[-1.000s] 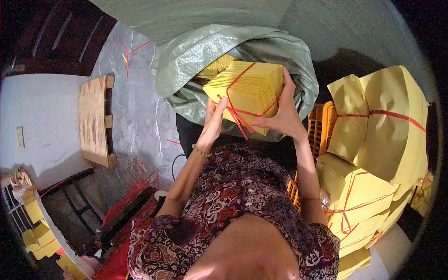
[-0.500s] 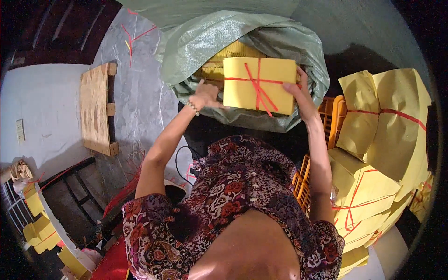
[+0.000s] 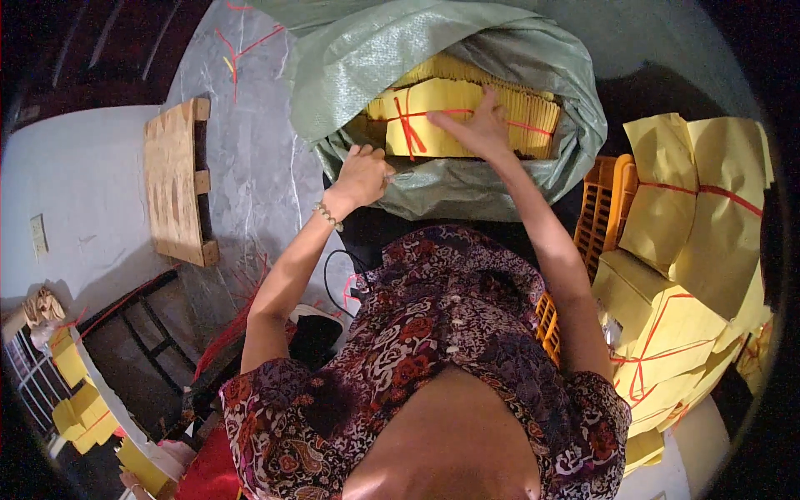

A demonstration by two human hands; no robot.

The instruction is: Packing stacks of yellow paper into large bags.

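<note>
The yellow paper bundle [image 3: 454,121], tied with red string, lies in the mouth of the green woven sack [image 3: 350,71] at twelve o'clock. The right hand [image 3: 479,129] presses flat on it, fingers spread (grip wide, clasping nothing), while the left hand [image 3: 362,175] pinches the sack's near rim. Best to keep that rim pulled back and push the bundle down squarely, clear of the string.

Both arms stretch out forward, up from the bottom of the view. The left hand [image 3: 365,173] sits closer in, fingers curled into a loose grip, knuckles up, wrist bent a bit with a thin beaded bracelet on it. The right hand [image 3: 477,127] reaches further out, arm almost straight, palm down with fingers flat and spread.
</note>
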